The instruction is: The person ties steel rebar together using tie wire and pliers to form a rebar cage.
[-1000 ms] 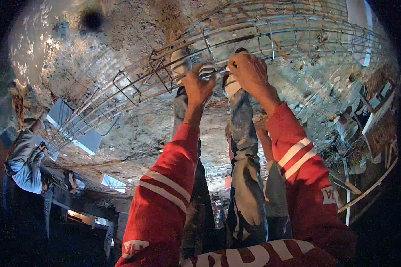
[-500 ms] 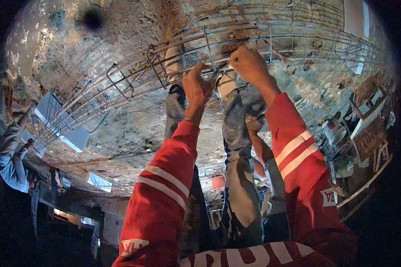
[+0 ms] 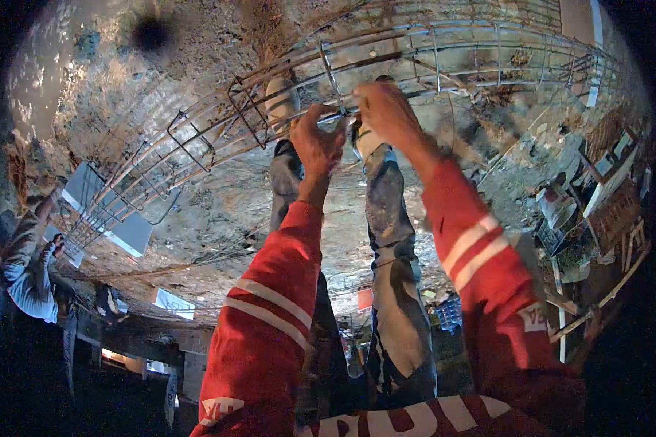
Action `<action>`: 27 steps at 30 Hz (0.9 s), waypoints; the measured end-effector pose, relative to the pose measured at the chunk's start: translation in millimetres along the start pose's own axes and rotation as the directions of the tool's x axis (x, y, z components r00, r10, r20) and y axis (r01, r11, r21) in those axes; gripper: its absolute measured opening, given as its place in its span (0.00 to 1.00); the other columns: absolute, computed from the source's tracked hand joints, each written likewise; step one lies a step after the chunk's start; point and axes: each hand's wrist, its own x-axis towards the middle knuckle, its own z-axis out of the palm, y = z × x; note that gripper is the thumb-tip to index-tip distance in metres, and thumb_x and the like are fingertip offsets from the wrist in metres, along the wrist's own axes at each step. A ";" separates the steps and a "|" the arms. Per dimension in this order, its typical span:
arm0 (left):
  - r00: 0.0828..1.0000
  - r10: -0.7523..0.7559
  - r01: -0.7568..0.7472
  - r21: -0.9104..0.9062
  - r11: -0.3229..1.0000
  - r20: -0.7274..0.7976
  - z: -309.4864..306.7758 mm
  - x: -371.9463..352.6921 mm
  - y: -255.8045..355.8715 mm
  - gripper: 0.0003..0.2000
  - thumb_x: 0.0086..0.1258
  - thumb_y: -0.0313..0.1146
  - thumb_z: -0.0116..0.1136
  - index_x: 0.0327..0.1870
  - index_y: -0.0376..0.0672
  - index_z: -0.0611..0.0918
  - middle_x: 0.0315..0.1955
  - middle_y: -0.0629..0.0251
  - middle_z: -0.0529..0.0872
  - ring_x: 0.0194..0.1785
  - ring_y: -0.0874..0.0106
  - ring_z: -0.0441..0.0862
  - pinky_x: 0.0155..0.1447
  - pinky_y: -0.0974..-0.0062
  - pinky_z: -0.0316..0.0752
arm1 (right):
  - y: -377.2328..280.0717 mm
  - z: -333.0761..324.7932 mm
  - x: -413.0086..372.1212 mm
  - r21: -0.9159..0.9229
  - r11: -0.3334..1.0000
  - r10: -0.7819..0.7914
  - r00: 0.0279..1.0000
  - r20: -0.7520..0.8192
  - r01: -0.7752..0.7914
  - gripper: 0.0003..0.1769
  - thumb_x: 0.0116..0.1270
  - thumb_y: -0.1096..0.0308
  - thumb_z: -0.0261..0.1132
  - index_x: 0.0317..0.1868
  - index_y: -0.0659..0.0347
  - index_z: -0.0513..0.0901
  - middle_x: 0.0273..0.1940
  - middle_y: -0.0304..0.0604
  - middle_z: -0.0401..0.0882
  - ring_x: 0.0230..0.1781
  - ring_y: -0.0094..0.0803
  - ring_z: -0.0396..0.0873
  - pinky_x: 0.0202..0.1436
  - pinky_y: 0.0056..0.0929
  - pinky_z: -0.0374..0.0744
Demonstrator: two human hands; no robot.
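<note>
A long cage of thin steel rebar [image 3: 233, 120], with square stirrups along it, arcs across the ground in front of me. My left hand [image 3: 318, 146] is at its near bar, thumb and index finger curled about the bar beside a stirrup [image 3: 331, 76]. Right next to it, my right hand [image 3: 388, 113] is closed, its fingers pinched together over the same joint. Whatever the right fingers hold is too small or hidden to make out. Both my shoes [image 3: 281, 102] are by the cage, partly behind the bars and hands.
White blocks or boards [image 3: 127, 231] lie under the cage's left end, near a crouching person [image 3: 33, 280]. Wooden frames and crates [image 3: 614, 218] stand at the right, beside a pale sack-like bundle [image 3: 559, 206]. Loose rods [image 3: 175, 268] lie on the rough dirt ground.
My right hand has moved slightly left, closer to the left hand. A person's legs seen behind my right leg are no longer in view. The view has shifted a little.
</note>
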 end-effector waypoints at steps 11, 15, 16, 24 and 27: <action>1.000 0.008 -0.008 -0.152 0.988 -0.002 0.4 -0.2 -8.7 0.15 0.50 0.33 0.70 0.40 0.43 0.83 0.33 0.59 0.87 0.37 0.58 0.82 0.46 0.64 0.73 | 18.7 60.6 -66.9 0.883 -0.341 0.511 0.724 0.462 -0.323 0.25 0.64 0.75 0.52 0.63 0.53 0.74 0.47 0.40 0.82 0.38 0.30 0.80 0.42 0.26 0.79; 0.986 0.157 -0.165 -0.225 0.960 -0.053 1.7 -3.7 -9.1 0.14 0.50 0.29 0.68 0.40 0.42 0.83 0.34 0.60 0.88 0.35 0.60 0.83 0.46 0.65 0.72 | 1.5 56.0 -57.5 0.923 -0.087 0.393 0.839 0.378 -0.375 0.23 0.63 0.74 0.52 0.59 0.55 0.79 0.47 0.40 0.82 0.41 0.28 0.79 0.44 0.25 0.77; 0.997 0.080 -0.078 -0.088 0.993 0.021 -0.6 -1.2 -8.3 0.13 0.49 0.27 0.69 0.37 0.42 0.83 0.32 0.61 0.88 0.35 0.59 0.84 0.46 0.65 0.72 | 2.0 62.9 -56.2 0.855 0.078 0.498 0.763 0.412 -0.513 0.20 0.60 0.74 0.59 0.54 0.56 0.82 0.48 0.43 0.81 0.46 0.36 0.79 0.45 0.33 0.77; 0.980 0.188 -0.186 0.035 0.982 -0.062 10.1 -1.8 -17.8 0.10 0.49 0.27 0.72 0.32 0.43 0.83 0.30 0.62 0.88 0.35 0.60 0.85 0.43 0.66 0.74 | 10.1 20.7 -110.7 -0.094 0.989 0.086 0.968 -0.238 -0.111 0.23 0.51 0.76 0.67 0.52 0.59 0.80 0.47 0.52 0.73 0.49 0.52 0.72 0.49 0.47 0.71; 0.946 0.281 -0.275 0.059 0.959 -0.162 13.1 -8.2 -22.8 0.08 0.52 0.27 0.73 0.31 0.42 0.84 0.28 0.60 0.87 0.32 0.63 0.85 0.39 0.69 0.76 | 16.7 27.1 -98.9 0.305 0.946 0.139 0.987 -0.081 -0.108 0.28 0.54 0.77 0.65 0.58 0.58 0.75 0.49 0.55 0.73 0.50 0.56 0.72 0.54 0.46 0.71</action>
